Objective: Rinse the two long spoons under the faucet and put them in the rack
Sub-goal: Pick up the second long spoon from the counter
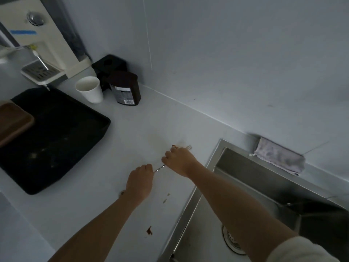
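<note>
On the white counter [132,138] left of the sink [217,167], both my hands rest low on thin metal cutlery. A slim long spoon handle [159,168] shows between them. My left hand [140,183] curls its fingertips on the handle's near end. My right hand [179,161] is closed over the far part, and a metal end [188,147] pokes out beyond its fingers next to a brown smear [174,146]. Whether this is one spoon or two is hidden by the hands. The black rack tray [90,133] lies at the left.
Brown stains [149,230] mark the counter near me. At the back left stand a white paper cup [89,89], a dark jar [124,89] and a water dispenser [37,35]. A folded grey cloth [279,156] lies behind the sink. A brown board [13,121] rests in the tray.
</note>
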The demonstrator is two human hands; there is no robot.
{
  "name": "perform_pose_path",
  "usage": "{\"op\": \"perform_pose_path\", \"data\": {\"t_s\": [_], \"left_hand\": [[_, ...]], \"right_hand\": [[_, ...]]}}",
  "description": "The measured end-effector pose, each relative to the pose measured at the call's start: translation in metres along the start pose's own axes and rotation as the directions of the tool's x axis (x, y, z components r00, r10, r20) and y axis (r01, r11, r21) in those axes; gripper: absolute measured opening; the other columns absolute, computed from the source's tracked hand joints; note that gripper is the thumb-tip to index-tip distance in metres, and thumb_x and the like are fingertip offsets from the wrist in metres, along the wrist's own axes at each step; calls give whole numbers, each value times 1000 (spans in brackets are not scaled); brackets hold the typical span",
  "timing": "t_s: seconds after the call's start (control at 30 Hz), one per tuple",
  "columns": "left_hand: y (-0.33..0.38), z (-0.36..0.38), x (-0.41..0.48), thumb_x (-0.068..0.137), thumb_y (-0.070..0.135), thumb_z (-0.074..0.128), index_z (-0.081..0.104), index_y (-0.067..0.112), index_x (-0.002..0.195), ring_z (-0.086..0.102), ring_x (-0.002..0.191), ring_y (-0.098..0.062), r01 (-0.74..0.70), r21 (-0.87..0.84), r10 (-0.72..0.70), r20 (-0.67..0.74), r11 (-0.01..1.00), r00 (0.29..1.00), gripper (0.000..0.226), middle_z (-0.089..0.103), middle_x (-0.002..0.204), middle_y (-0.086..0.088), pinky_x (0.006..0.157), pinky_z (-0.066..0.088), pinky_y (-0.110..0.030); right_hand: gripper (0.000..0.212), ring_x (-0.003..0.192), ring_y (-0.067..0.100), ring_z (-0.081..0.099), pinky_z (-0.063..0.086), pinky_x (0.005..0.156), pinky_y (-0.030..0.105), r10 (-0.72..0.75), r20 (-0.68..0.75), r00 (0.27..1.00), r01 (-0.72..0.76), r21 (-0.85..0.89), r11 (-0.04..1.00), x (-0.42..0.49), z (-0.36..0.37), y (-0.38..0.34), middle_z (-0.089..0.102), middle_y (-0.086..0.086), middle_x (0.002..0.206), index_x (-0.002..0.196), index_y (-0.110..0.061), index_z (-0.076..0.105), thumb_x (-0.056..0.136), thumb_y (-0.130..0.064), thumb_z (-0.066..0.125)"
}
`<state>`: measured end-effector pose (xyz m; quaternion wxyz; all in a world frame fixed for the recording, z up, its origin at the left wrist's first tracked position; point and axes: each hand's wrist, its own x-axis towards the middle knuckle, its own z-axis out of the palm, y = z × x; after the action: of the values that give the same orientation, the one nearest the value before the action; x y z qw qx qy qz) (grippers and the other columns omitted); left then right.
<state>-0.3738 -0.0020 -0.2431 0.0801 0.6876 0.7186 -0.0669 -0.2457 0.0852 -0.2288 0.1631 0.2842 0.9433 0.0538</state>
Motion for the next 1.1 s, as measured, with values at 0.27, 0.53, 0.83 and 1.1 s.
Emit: {"op": "perform_pose_path", "data": {"t_s": [0.27,0.53,0.83,1.1], "left_hand": [[39,-58,18,99,18,32,45,4,112,63,94,-32,-146,-50,146,-4,988,989,23,65,104,-16,73,45,-38],[107,-96,41,92,11,46,54,14,88,45,67,-9,-451,-41,452,7,892,892,9,46,69,6,60,32,-19],[191,-125,31,88,4,49,59,9,89,59,95,-24,-664,-72,665,-19,744,747,11,60,93,-9,71,35,-21],[244,-149,32,87,0,50,59,5,114,57,105,-25,-748,-94,744,-78,657,664,28,62,114,-14,86,45,-28]], "right_hand": [[31,42,10,54,32,34,13,170,-161,972,-159,82,984,-64,-24,36,54,-6,43,49,-21,66,27,-24,88],[44,47,17,60,43,42,17,474,-214,854,-457,128,880,-162,-26,63,63,1,55,65,-16,69,25,-18,88],[28,109,26,54,43,88,34,810,-13,587,-679,537,501,-253,-13,73,61,10,120,119,-10,55,97,-19,41],[23,86,16,54,44,75,27,977,211,-38,-257,942,-214,-340,-13,92,61,7,105,113,-7,55,94,-18,49]]}}
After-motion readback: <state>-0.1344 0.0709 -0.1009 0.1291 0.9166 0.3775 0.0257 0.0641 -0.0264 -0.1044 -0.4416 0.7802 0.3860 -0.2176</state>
